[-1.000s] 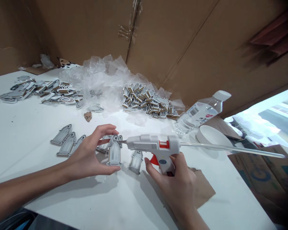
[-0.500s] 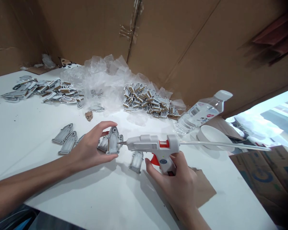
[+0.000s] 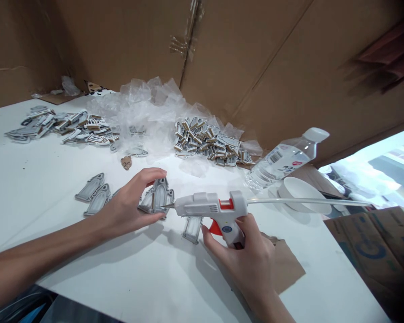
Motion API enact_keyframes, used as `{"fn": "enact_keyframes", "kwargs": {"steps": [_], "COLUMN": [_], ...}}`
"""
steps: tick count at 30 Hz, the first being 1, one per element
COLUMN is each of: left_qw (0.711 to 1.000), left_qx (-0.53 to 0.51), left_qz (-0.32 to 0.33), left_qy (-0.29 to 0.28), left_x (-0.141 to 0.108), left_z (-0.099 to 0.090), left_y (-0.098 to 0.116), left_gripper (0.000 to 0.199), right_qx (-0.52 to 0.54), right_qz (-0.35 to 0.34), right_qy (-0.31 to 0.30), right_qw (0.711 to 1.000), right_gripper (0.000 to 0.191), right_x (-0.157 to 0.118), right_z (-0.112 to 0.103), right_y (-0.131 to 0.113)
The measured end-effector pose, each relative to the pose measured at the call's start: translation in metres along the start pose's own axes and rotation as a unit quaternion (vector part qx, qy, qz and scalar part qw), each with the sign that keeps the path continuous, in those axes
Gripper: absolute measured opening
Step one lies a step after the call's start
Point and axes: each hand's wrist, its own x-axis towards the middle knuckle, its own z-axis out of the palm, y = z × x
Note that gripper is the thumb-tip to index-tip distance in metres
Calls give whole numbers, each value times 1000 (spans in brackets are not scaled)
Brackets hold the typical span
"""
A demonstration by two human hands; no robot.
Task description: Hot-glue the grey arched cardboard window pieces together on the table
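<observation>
The left hand (image 3: 121, 208) grasps a grey arched piece (image 3: 160, 197) between the thumb below and the fingers above, holding it over the middle of the white worktop (image 3: 128, 273). The right hand (image 3: 252, 253) is closed around the handle of a white glue gun (image 3: 205, 204), a finger beside its red trigger (image 3: 216, 227). The gun's metal nozzle (image 3: 169, 206) points left at the lower part of the piece; whether they touch I can't tell. A long clear glue stick (image 3: 306, 201) juts out of its back toward the worktop's right edge, passing in front of a white bowl (image 3: 298, 195).

Under the gun's barrel lies a loose arched piece (image 3: 192, 229), and more arched pieces (image 3: 96, 197) overlap left of the left hand, partly hidden by it. A torn cardboard scrap (image 3: 287, 264) lies beside the right wrist. Toward the far edge, a left pile (image 3: 60, 125) and a right pile (image 3: 212, 141) of similar pieces flank crumpled clear plastic (image 3: 148, 116), with a small brown piece (image 3: 126, 163) nearer. A clear bottle (image 3: 283, 161) with a white cap stands between the right pile and the bowl.
</observation>
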Motion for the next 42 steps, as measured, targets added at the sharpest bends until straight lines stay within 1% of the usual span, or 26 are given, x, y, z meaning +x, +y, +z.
{"fn": "enact_keyframes", "kwargs": {"steps": [7,11,17,22,25,31,42], "left_qw": [1000,999,996,993,993,992,993], "left_qx": [0,-2,3,4,3,10,14], "left_qz": [23,39,93,122,120,123,116], "left_qy": [-2,0,-9,-9,-9,0,2], "left_x": [1,1,2,2,2,4,5], "left_z": [0,-1,-2,0,0,-2,-4], "left_y": [0,1,-2,-4,-3,-1,-3], "left_gripper": [68,67,65,64,64,63,66], "right_qx": [1,5,13,20,16,10,-11], "right_qz": [-3,-5,3,5,5,-17,-16], "right_qy": [-9,-14,-36,-42,-37,-13,-1], "right_qw": [1000,1000,999,999,999,1000,1000], "right_gripper": [33,29,24,19,21,34,35], "right_x": [-1,-1,-1,-1,-1,0,3], "right_z": [0,0,-2,-2,-2,-2,-4], "right_y": [-1,0,1,1,1,-1,1]}}
